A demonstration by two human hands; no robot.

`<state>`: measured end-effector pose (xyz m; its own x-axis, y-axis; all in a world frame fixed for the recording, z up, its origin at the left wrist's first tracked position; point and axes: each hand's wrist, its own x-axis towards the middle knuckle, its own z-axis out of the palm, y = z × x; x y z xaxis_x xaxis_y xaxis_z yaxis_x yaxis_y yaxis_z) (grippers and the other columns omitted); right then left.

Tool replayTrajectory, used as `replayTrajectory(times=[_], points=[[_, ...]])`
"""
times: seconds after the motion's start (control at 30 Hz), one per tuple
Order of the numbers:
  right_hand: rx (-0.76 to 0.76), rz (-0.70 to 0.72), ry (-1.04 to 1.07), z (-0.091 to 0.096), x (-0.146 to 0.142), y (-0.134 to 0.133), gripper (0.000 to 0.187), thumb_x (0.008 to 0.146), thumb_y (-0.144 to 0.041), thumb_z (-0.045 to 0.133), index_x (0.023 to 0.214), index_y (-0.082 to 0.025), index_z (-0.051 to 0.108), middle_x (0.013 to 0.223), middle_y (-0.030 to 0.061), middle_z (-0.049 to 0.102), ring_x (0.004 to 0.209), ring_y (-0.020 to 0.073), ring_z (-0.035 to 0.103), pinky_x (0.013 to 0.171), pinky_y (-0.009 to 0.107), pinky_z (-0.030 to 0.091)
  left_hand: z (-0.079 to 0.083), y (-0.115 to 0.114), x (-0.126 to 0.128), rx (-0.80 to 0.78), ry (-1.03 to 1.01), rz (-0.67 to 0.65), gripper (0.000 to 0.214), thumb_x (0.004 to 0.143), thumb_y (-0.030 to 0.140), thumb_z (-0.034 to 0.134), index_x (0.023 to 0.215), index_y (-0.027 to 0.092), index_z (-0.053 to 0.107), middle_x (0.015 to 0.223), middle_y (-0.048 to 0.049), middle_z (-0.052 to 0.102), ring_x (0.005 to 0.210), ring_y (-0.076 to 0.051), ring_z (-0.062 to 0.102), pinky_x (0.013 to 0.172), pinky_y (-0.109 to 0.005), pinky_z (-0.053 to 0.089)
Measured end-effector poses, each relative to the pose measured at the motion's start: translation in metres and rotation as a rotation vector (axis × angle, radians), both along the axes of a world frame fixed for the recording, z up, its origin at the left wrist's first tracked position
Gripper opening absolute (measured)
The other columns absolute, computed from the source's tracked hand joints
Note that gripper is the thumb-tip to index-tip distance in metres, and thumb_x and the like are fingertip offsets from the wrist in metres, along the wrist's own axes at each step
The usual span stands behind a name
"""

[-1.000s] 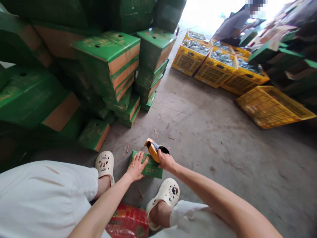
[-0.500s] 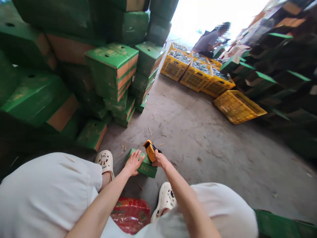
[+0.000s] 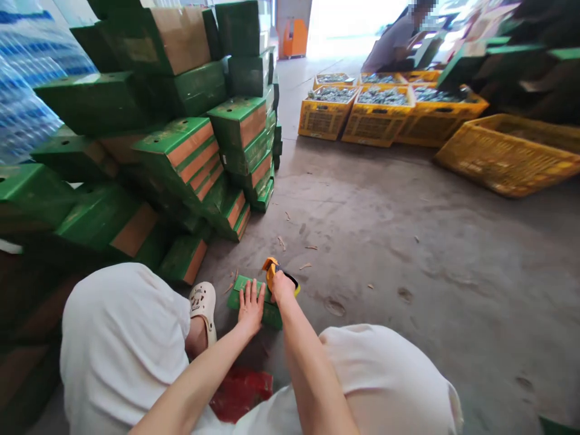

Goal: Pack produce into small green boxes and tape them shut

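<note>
Between my feet on the floor lies a small green cardboard box (image 3: 272, 317). My left hand (image 3: 251, 307) rests flat on its top with the fingers spread. At the box's right end, my right hand (image 3: 283, 287) is wrapped round an orange and black tape dispenser (image 3: 270, 266). The dispenser's head is over the far right part of the box; a yellow-rimmed dark loop shows on its other side. Whether the tape touches the cardboard is hidden by my hand.
Stacks of green boxes (image 3: 190, 142) rise at the left. Yellow crates (image 3: 378, 124) filled with small greyish items stand ahead, and a tilted yellow crate (image 3: 502, 157) lies right of them. A person (image 3: 392, 48) sits behind the crates. Something red (image 3: 244, 393) lies below me.
The view has turned and levelled, bringing blue-wrapped goods into sight at left. My right hand has turned the tape dispenser a little at the box's end; my left hand stays on the top.
</note>
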<state>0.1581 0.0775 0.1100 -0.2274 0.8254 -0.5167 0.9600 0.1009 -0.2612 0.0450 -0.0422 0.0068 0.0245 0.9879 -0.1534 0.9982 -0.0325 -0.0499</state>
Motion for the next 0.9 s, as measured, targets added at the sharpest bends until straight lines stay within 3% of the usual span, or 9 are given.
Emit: replayTrajectory(times=[0.1, 0.3, 0.4, 0.53, 0.67, 0.8, 0.9], points=[[-0.015, -0.003, 0.024, -0.004, 0.002, -0.002, 0.070, 0.083, -0.026, 0.088, 0.143, -0.012, 0.056, 0.128, 0.0259, 0.075, 0.126, 0.0345, 0.074, 0.098, 0.039, 0.057, 0.002, 0.003, 0.003, -0.004, 0.047, 0.015, 0.151, 0.053, 0.044, 0.104, 0.174, 0.018, 0.019, 0.179, -0.0282, 0.012, 0.166, -0.049, 0.011, 0.130, -0.072, 0.018], [-0.060, 0.018, 0.004, -0.003, 0.006, 0.006, 0.079, 0.071, -0.021, 0.095, 0.140, -0.012, 0.056, 0.126, 0.0248, 0.076, 0.123, 0.0347, 0.075, 0.097, 0.038, 0.057, 0.003, 0.012, -0.011, -0.026, -0.013, -0.225, 0.141, 0.066, 0.061, 0.094, 0.174, 0.013, 0.018, 0.179, -0.0282, 0.013, 0.167, -0.044, 0.012, 0.132, -0.067, 0.021], [-0.092, 0.007, 0.001, -0.005, 0.010, 0.015, 0.070, 0.077, -0.031, 0.092, 0.135, -0.015, 0.058, 0.128, 0.0231, 0.075, 0.124, 0.0337, 0.074, 0.098, 0.038, 0.057, -0.002, 0.013, -0.014, -0.007, -0.048, -0.253, 0.133, 0.071, 0.062, 0.089, 0.172, 0.009, 0.021, 0.178, -0.0302, 0.018, 0.166, -0.045, 0.017, 0.131, -0.067, 0.025], [-0.152, 0.010, -0.007, -0.011, 0.017, 0.022, 0.071, 0.078, -0.041, 0.092, 0.133, -0.015, 0.057, 0.131, 0.0245, 0.074, 0.124, 0.0343, 0.073, 0.095, 0.037, 0.057, -0.007, 0.010, -0.013, 0.001, -0.144, -0.236, 0.128, 0.075, 0.056, 0.087, 0.174, 0.011, 0.018, 0.178, -0.0274, 0.022, 0.167, -0.044, 0.017, 0.132, -0.067, 0.023], [-0.193, 0.045, -0.065, -0.009, 0.018, 0.012, 0.079, 0.072, -0.030, 0.095, 0.137, -0.016, 0.052, 0.129, 0.0199, 0.076, 0.120, 0.0326, 0.074, 0.091, 0.035, 0.056, -0.006, 0.010, -0.010, -0.035, -0.266, -0.192, 0.128, 0.073, 0.046, 0.090, 0.175, 0.018, 0.018, 0.179, -0.0229, 0.021, 0.167, -0.042, 0.015, 0.134, -0.065, 0.020], [-0.139, 0.071, -0.150, 0.003, 0.007, -0.009, 0.084, 0.073, -0.026, 0.093, 0.143, -0.019, 0.045, 0.140, 0.0198, 0.071, 0.126, 0.0344, 0.071, 0.096, 0.038, 0.055, -0.002, 0.012, -0.009, -0.045, -0.362, -0.175, 0.135, 0.067, 0.034, 0.096, 0.175, 0.017, 0.016, 0.180, -0.0233, 0.019, 0.168, -0.040, 0.013, 0.136, -0.062, 0.019], [-0.074, 0.083, -0.202, 0.009, -0.001, -0.020, 0.087, 0.075, -0.025, 0.092, 0.145, -0.016, 0.041, 0.143, 0.0248, 0.067, 0.130, 0.0379, 0.069, 0.098, 0.039, 0.053, 0.002, 0.004, -0.008, 0.002, -0.396, -0.129, 0.117, 0.079, 0.021, 0.083, 0.175, 0.017, 0.015, 0.179, -0.0216, 0.020, 0.167, -0.036, 0.017, 0.135, -0.060, 0.024]])
